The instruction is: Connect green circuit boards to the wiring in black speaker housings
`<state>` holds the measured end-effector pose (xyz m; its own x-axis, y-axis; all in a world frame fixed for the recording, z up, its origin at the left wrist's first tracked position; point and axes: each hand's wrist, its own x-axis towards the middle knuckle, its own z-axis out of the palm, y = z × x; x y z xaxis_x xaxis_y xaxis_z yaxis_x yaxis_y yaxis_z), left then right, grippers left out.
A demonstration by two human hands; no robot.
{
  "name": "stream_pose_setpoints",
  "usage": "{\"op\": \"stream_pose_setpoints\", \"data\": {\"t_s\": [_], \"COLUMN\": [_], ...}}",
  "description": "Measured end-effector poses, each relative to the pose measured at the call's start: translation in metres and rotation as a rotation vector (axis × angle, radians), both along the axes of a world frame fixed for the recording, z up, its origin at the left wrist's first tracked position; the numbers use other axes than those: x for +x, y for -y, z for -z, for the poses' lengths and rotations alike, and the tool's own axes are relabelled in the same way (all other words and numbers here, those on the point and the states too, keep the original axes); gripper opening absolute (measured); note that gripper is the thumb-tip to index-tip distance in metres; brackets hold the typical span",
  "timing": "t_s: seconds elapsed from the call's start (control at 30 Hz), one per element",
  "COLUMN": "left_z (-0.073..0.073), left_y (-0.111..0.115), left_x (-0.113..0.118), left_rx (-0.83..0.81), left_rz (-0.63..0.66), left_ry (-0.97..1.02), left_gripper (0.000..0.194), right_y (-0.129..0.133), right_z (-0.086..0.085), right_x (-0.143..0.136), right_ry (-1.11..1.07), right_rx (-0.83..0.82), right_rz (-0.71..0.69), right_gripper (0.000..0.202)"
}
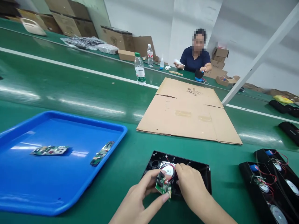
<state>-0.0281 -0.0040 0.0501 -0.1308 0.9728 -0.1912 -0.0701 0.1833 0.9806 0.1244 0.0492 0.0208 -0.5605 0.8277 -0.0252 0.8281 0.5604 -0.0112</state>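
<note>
My left hand [137, 197] pinches a small green circuit board [163, 188] between thumb and fingers, tilted above the front of a black speaker housing [203, 174]. Inside that housing sits a round silver speaker [168, 169] with dark and red wires around it. My right hand [190, 183] reaches over the middle of the housing, beside the speaker. Its fingers are curled together close to the wires, and their tips are partly hidden, so what they grip cannot be made out. A small white connector [166, 156] shows near the housing's back edge.
To the left lies a blue tray [93, 126] holding two circuit boards [50, 150]. Flattened cardboard [187, 123] covers the bench ahead. More black housings [252, 186] with speakers and wires stand at right. A water bottle [140, 70] and a seated co-worker [196, 60] are beyond.
</note>
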Motion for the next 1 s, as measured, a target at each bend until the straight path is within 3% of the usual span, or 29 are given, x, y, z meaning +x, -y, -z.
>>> {"op": "stream_pose_setpoints", "data": {"t_s": [0.13, 0.3, 0.43, 0.5, 0.6, 0.67, 0.73, 0.83, 1.0], "left_z": [0.004, 0.013, 0.019, 0.020, 0.021, 0.022, 0.024, 0.028, 0.032], "left_y": [-0.010, -0.009, -0.004, -0.002, -0.001, -0.001, -0.001, -0.003, -0.003], "left_x": [0.004, 0.008, 0.013, 0.017, 0.023, 0.023, 0.020, 0.012, 0.006], "left_rx": [0.079, 0.144, 0.138, 0.126, 0.102, 0.086, 0.074, 0.036, -0.010], "left_rz": [-0.027, -0.144, -0.143, -0.209, -0.283, -0.291, -0.287, -0.219, -0.160], "left_ry": [-0.215, -0.237, -0.215, -0.179, -0.100, -0.070, -0.067, -0.062, -0.044], "left_gripper": [0.030, 0.032, 0.031, 0.030, 0.029, 0.029, 0.032, 0.040, 0.040], "right_y": [0.001, 0.001, -0.004, -0.006, -0.006, -0.005, -0.003, -0.001, 0.002], "right_z": [0.005, -0.013, -0.021, -0.022, -0.020, -0.019, -0.019, -0.016, -0.003], "right_x": [-0.006, 0.008, 0.016, 0.013, 0.004, -0.002, -0.004, -0.003, -0.002], "right_ry": [-0.035, -0.246, -0.570, -0.770, -1.012, -1.057, -1.013, -0.905, -0.586], "right_rx": [-0.009, 0.000, 0.019, -0.088, -0.400, -0.578, -0.626, -0.490, 0.052], "right_rz": [0.013, -0.014, 0.015, 0.055, 0.219, 0.310, 0.293, 0.144, -0.035], "right_gripper": [0.029, 0.019, 0.018, 0.018, 0.014, 0.014, 0.012, 0.016, 0.017]}}
